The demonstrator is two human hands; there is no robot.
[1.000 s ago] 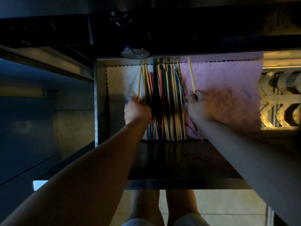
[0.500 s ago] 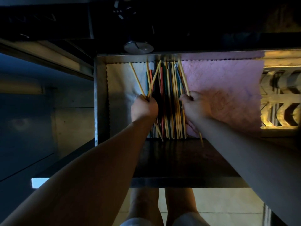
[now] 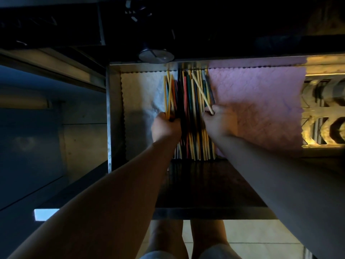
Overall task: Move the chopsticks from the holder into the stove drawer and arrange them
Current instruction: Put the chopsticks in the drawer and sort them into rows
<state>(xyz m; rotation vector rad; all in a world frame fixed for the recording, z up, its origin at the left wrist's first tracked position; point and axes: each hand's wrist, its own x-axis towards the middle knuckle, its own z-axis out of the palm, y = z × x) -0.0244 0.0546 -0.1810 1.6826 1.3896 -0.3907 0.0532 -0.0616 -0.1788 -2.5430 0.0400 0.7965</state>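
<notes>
A bundle of chopsticks, yellow, red, green and dark, lies lengthwise in the open metal drawer on a paper liner. My left hand grips a few yellow and dark sticks at the bundle's left edge. My right hand pinches one yellow chopstick that slants across the bundle's right side. The near ends of the sticks show below my wrists. No holder is in view.
A pink liner covers the drawer's right half, a pale one the left. A round stove knob juts out above the drawer's back edge. A dark shelf sits in front. My legs stand on tiled floor below.
My left hand has drawn its splayed yellow sticks back in line against the bundle. The yellow stick in my right hand now slants left over the bundle.
</notes>
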